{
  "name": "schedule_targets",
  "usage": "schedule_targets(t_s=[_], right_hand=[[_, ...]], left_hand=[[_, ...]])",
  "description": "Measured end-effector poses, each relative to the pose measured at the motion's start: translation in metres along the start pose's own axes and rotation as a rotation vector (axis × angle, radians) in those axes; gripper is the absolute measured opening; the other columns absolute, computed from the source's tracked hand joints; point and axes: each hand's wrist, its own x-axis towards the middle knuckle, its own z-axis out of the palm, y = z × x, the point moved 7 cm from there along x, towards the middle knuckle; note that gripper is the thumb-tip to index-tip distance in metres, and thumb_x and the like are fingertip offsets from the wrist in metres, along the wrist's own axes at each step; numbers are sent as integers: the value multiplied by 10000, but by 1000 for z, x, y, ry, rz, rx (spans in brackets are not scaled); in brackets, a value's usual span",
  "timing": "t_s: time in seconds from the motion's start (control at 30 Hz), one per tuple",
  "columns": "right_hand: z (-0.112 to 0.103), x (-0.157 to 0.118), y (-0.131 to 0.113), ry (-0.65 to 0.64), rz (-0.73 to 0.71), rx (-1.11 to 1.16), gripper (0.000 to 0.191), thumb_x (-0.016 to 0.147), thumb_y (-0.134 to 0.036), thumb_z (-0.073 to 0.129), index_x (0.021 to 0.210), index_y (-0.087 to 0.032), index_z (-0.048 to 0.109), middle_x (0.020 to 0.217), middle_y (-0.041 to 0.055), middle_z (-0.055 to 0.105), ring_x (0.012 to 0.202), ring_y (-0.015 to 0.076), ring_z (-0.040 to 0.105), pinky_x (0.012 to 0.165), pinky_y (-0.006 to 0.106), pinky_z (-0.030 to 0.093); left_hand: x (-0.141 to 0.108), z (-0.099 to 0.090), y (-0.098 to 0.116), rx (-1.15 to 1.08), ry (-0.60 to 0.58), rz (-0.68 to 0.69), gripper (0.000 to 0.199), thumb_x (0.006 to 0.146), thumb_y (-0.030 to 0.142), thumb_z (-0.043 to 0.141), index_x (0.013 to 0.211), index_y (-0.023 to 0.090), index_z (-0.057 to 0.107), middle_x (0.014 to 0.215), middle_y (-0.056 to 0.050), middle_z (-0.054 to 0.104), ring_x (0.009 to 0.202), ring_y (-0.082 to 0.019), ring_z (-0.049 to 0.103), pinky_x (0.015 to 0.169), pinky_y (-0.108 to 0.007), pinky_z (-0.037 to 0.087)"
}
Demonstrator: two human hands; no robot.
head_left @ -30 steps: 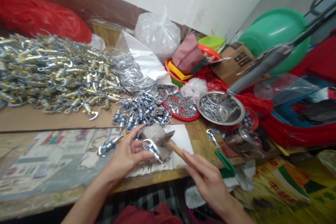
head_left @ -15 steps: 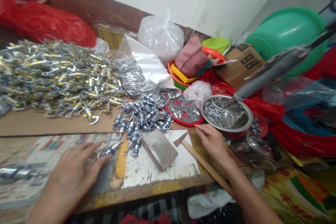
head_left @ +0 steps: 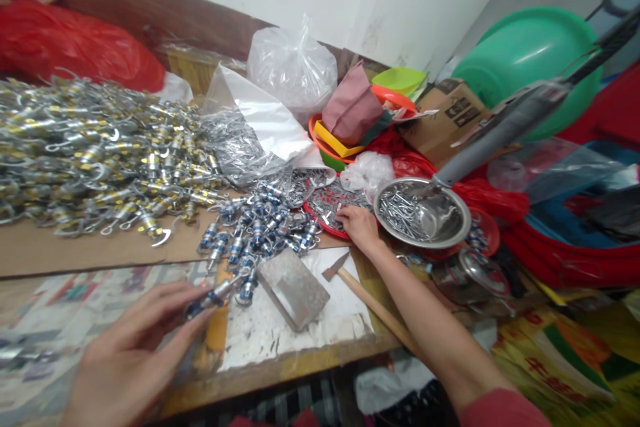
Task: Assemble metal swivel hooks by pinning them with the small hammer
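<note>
Evidently, the left hand held one blue-and-silver fitting left of the block, thumb and fingers closed on its body, probably to leave the far end free. The right hand curled its fingers at the red tray (how tightly, and on what, could not be told). One metal block, one hammer and one steel bowl lay near, presumably for easy reach; heaped fittings overlapped beyond counting.

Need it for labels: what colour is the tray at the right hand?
The tray is red; see the head view.
</note>
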Motion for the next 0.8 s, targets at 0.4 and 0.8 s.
schedule_targets(t_s=[0.4, 0.8], right_hand=[[-30, -52, -44, 181, 103, 565, 315, 747, -253, 573, 1045, -154, 564, 746, 22, 677, 598, 141, 647, 572, 272, 543], [-10, -121, -132, -58, -57, 1220, 353, 701, -58, 578, 1008, -231, 561, 827, -16, 623, 744, 109, 651, 707, 221, 545]], left_hand=[[7, 75, 38, -211, -200, 31, 304, 583, 277, 702, 873, 187, 708, 694, -27, 712, 556, -163, 632, 503, -257, 523], [3, 81, 28, -415, -224, -227, 443, 521, 231, 712, 959, 172, 675, 797, -32, 749, 667, -205, 690, 613, -296, 572]])
